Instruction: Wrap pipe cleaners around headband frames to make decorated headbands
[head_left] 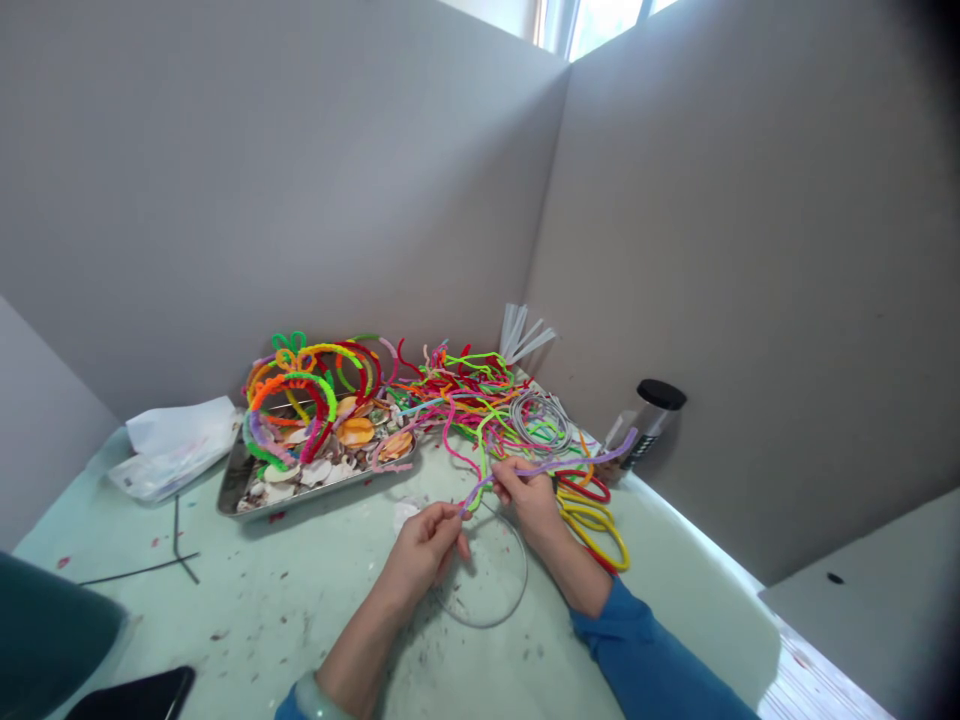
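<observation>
A purple pipe cleaner (577, 463) stretches between my two hands, its free end sticking out to the right. The fingertips of my left hand (424, 548) are pinched on its left part. My right hand (529, 502) is closed on it farther along, thumb and fingers together. Just below the hands a thin grey wire ring (487, 626) shows against the table; whether a finger touches it I cannot tell. Bits of green and red show close to the left fingertips. Behind the hands lies a tangled heap of coloured pipe cleaners (465, 385).
At the back left, a metal tray (322, 497) holds shells and several pipe-cleaner-wrapped rings (300, 378). A wire coil (541, 420), yellow and red rings (596, 522) and a black-lidded container (660, 395) stand right. Plastic packaging (176, 445), black wires (177, 530) and a phone (142, 695) lie left.
</observation>
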